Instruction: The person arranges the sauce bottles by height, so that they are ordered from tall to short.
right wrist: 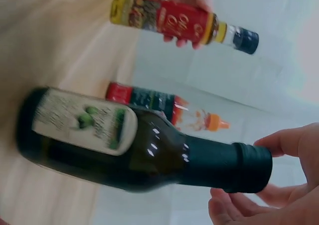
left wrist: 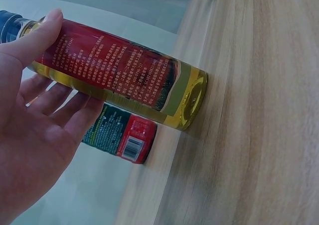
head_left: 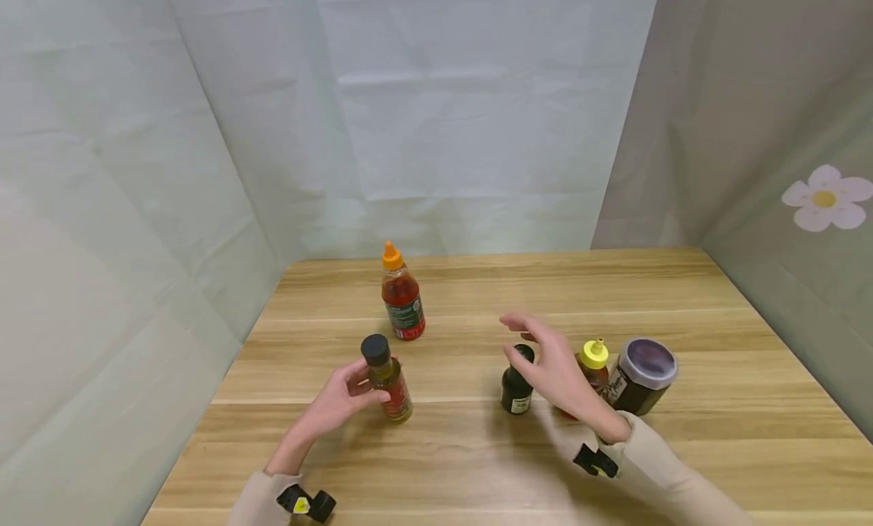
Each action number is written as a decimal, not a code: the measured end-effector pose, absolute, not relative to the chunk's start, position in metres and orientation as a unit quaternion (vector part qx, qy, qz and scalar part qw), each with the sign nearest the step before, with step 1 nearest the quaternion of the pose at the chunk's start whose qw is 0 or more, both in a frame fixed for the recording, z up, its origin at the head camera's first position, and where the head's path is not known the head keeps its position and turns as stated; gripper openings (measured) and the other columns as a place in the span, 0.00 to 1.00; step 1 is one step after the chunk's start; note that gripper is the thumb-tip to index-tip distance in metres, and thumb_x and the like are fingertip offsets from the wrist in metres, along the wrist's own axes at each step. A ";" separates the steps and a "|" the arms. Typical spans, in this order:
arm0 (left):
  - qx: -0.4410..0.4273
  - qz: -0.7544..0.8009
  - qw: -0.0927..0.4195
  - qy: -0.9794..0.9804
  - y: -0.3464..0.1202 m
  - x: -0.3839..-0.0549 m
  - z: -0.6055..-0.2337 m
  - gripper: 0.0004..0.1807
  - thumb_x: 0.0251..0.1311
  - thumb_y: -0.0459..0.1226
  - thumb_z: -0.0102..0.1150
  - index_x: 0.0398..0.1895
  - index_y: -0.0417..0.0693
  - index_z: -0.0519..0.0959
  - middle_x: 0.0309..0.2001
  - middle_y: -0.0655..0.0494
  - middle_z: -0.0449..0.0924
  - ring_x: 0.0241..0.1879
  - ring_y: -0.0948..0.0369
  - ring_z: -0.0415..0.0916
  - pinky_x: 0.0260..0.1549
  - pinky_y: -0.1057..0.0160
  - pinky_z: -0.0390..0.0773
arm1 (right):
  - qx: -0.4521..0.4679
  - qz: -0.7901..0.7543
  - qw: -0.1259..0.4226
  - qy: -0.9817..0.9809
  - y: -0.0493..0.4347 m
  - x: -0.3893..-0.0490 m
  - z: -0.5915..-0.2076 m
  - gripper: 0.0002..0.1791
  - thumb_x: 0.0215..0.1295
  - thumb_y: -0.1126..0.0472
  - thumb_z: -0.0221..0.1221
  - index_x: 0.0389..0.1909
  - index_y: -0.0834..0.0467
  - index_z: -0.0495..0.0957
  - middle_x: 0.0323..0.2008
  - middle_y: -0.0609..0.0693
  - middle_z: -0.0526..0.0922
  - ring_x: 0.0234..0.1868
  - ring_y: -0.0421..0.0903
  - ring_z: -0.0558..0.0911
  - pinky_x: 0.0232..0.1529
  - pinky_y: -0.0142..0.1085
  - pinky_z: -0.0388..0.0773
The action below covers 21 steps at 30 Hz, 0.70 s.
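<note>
At the left of a wooden table (head_left: 450, 454), the left hand (head_left: 339, 399) grips an oil bottle (head_left: 397, 399), thumb on its red label, fingers curled behind. To the right, the right hand (head_left: 555, 368) has fingers and thumb apart around the top of a green bottle (head_left: 515, 389); whether they touch it is hard to tell. Both bottles look like glass: probably stiff, fairly heavy, slippery and breakable, best held firmly round the body, below the neck.
</note>
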<state>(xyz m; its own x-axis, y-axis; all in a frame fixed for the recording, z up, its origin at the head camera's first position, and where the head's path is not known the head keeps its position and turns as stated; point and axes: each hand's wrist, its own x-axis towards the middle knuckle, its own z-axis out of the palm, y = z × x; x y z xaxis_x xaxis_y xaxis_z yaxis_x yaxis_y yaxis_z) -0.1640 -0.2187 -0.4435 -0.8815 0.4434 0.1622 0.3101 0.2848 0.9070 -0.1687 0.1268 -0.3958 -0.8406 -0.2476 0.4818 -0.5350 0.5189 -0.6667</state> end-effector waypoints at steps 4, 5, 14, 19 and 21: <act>0.239 0.551 0.060 0.797 -0.218 -0.164 -0.444 0.30 0.60 0.34 0.64 0.66 0.37 0.67 0.62 0.36 0.73 0.56 0.76 0.71 0.59 0.50 0.75 | 0.216 0.446 0.145 -0.856 0.129 -0.164 -0.404 0.23 0.64 0.63 0.62 0.60 0.58 0.72 0.56 0.54 0.80 0.56 0.50 0.79 0.55 0.47 0.78; 0.239 0.552 0.060 0.797 -0.219 -0.164 -0.444 0.30 0.60 0.34 0.64 0.65 0.38 0.68 0.62 0.36 0.73 0.56 0.76 0.72 0.59 0.53 0.75 | 0.213 0.452 0.140 -0.855 0.130 -0.163 -0.405 0.24 0.64 0.62 0.62 0.61 0.58 0.71 0.56 0.54 0.80 0.56 0.50 0.79 0.55 0.47 0.78; 0.237 0.554 0.061 0.796 -0.219 -0.164 -0.445 0.30 0.60 0.34 0.63 0.65 0.38 0.68 0.62 0.35 0.72 0.57 0.76 0.71 0.58 0.63 0.75 | 0.207 0.487 0.116 -0.840 0.135 -0.157 -0.413 0.27 0.61 0.65 0.65 0.61 0.58 0.70 0.51 0.53 0.82 0.54 0.50 0.81 0.56 0.47 0.79; 0.242 0.556 0.063 0.793 -0.218 -0.164 -0.444 0.30 0.61 0.33 0.62 0.65 0.34 0.66 0.62 0.31 0.70 0.57 0.77 0.71 0.59 0.54 0.75 | 0.207 0.507 0.099 -0.831 0.136 -0.155 -0.419 0.26 0.62 0.67 0.63 0.60 0.60 0.70 0.51 0.57 0.82 0.54 0.53 0.80 0.57 0.45 0.78; 0.243 0.559 0.063 0.790 -0.218 -0.164 -0.444 0.30 0.61 0.33 0.62 0.65 0.33 0.66 0.62 0.29 0.69 0.57 0.76 0.71 0.59 0.56 0.75 | 0.199 0.510 0.091 -0.832 0.136 -0.153 -0.421 0.25 0.62 0.67 0.63 0.60 0.59 0.70 0.53 0.58 0.81 0.55 0.54 0.80 0.57 0.44 0.78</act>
